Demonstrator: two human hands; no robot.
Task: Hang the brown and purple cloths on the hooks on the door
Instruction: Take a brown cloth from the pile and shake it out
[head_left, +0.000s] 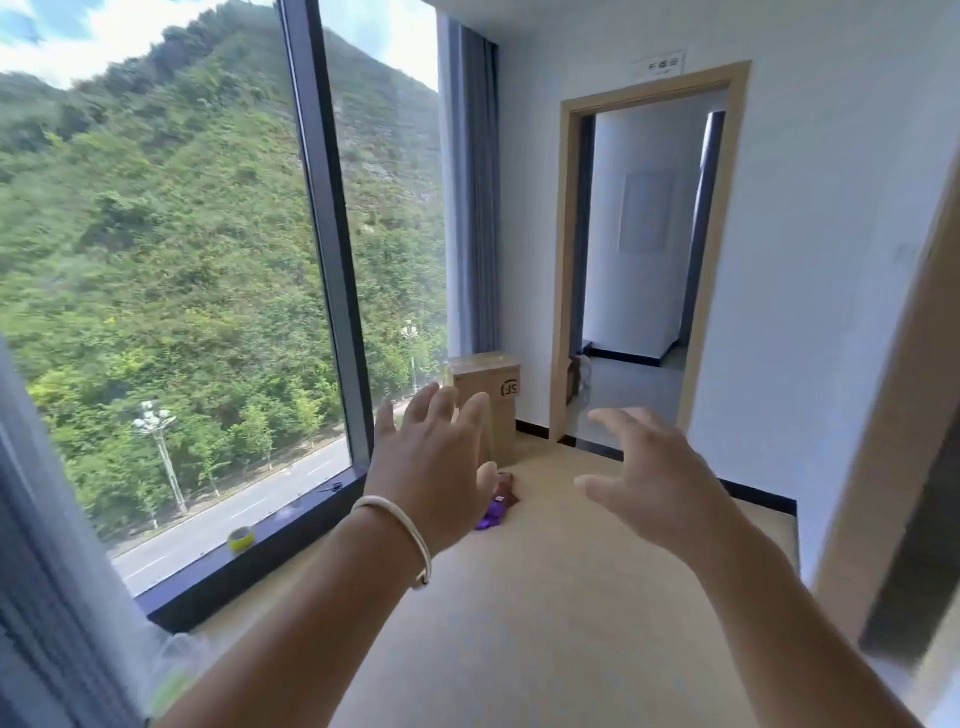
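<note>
fingers (470, 415) on both hands spread, gripping nothing. i've got left hand (431, 462) and right hand (654, 483) stretched toward the brown cloth (508, 488) and purple cloth (491, 514), heaped on the floor (545, 597) by the cardboard box (491, 400). pickup not started.

Window (171, 270): filling the left wall from the floor up, showing a green hillside and a road below.
Mullion (324, 228): dividing the window with a dark upright bar.
Curtain (475, 197): hanging grey in the corner just right of the window.
Cardboard box (488, 400): standing on the floor below the curtain.
Doorway (644, 249): opening right of the window, wood-framed, in a white wall (821, 208).
Floor (545, 597): lying pale beige, catching daylight from the window.
Tape roll (241, 539): sitting on the window's dark sill.
</note>
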